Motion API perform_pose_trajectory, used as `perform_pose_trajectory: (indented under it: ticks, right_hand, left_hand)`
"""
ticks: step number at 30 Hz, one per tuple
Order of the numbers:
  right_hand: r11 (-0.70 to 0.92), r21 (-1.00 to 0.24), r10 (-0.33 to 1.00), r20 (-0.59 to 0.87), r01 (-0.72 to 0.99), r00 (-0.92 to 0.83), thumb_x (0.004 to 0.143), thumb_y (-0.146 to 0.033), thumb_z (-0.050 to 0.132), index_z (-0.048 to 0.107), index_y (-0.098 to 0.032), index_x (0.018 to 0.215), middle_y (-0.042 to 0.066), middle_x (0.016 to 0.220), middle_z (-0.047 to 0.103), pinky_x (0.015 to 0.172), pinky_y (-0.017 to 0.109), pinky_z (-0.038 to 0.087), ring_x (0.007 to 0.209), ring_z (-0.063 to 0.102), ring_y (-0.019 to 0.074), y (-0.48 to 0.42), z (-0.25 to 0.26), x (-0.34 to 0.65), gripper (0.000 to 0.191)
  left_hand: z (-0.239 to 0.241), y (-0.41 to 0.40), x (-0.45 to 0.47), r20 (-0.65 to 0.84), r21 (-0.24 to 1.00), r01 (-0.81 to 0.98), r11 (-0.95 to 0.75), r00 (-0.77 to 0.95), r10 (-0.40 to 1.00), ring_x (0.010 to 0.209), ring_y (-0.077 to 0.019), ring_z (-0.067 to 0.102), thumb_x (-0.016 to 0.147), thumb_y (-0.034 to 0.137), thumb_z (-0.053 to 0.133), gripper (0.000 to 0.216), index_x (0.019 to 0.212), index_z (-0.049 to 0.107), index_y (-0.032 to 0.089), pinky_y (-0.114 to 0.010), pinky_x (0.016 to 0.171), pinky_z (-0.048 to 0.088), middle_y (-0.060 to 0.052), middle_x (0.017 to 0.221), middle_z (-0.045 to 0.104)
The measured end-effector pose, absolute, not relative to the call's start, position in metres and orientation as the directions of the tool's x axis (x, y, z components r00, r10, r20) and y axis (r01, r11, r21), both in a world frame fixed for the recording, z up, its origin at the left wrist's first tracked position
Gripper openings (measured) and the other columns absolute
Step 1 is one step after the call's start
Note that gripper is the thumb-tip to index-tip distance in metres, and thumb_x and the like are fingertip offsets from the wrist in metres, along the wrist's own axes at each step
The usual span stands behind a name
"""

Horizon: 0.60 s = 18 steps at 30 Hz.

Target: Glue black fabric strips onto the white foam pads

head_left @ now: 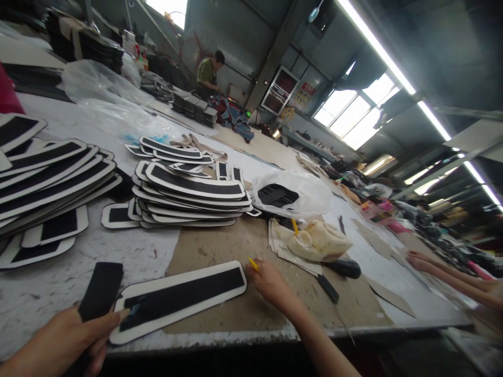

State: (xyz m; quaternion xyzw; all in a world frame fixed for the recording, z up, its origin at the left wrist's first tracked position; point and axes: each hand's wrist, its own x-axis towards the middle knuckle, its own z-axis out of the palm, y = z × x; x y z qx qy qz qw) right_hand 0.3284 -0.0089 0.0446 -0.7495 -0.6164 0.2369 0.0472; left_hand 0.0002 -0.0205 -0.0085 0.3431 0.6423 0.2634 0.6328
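At the far left, fanned heaps of black-and-white panels (51, 178) lie overlapped on the worktop (220, 246), likely so each stays easy to lift off. Near the front edge the left hand (65, 340) is clenched around a plain black strip (100, 290), and its fingertip presses the near end of a long white-bordered panel with a black centre (178, 298), apparently to pin it flat. That panel lies alone on the brown sheet at the front of the worktop, angled up to the right. Behind it stands a tidy stack of similar curved panels (188, 201), and behind that a few more lie loose. The right hand (271, 285) rests at the long panel's far end, closed on a small yellow tool (253, 263), its tip just beside the panel's corner; what the tool is cannot be told. Further right sit a clear plastic bag (293, 193) holding dark pieces, a crumpled cream cloth (318, 241) and a dark object (346, 268). At the right edge, another person's bare forearms (451, 277) rest on the worktop, well apart.
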Motion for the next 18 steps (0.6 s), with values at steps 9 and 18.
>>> perform_pose_trajectory:
  ticks: [9, 18]
  right_hand:
    - [-0.494, -0.791, 0.848, -0.530, 0.361, 0.001, 0.074, -0.058, 0.056, 0.043, -0.019, 0.071, -0.009, 0.050, 0.028, 0.037, 0.018, 0.015, 0.040, 0.023, 0.0044, -0.026, 0.061, 0.314, 0.041]
    - [-0.448, -0.855, 0.888, -0.459, 0.262, 0.021, 0.070, -0.059, 0.061, 0.044, -0.018, 0.074, -0.009, 0.052, 0.029, 0.035, 0.014, 0.016, 0.041, 0.023, 0.0036, -0.045, 0.069, 0.285, 0.044]
  left_hand:
    - [0.016, -0.031, -0.019, -0.549, 0.827, 0.068, 0.558, 0.311, 0.776, 0.036, -0.0098, 0.038, 0.076, 0.055, 0.052, 0.051, 0.041, 0.037, 0.020, -0.022, 0.048, 0.029, 0.003, 0.033, 0.044]
    - [0.028, -0.046, -0.030, -0.583, 0.812, 0.077, 0.579, 0.130, 0.802, 0.037, -0.0074, 0.031, 0.068, 0.062, 0.058, 0.059, 0.036, 0.034, 0.019, -0.021, 0.045, 0.025, 0.004, 0.032, 0.034]
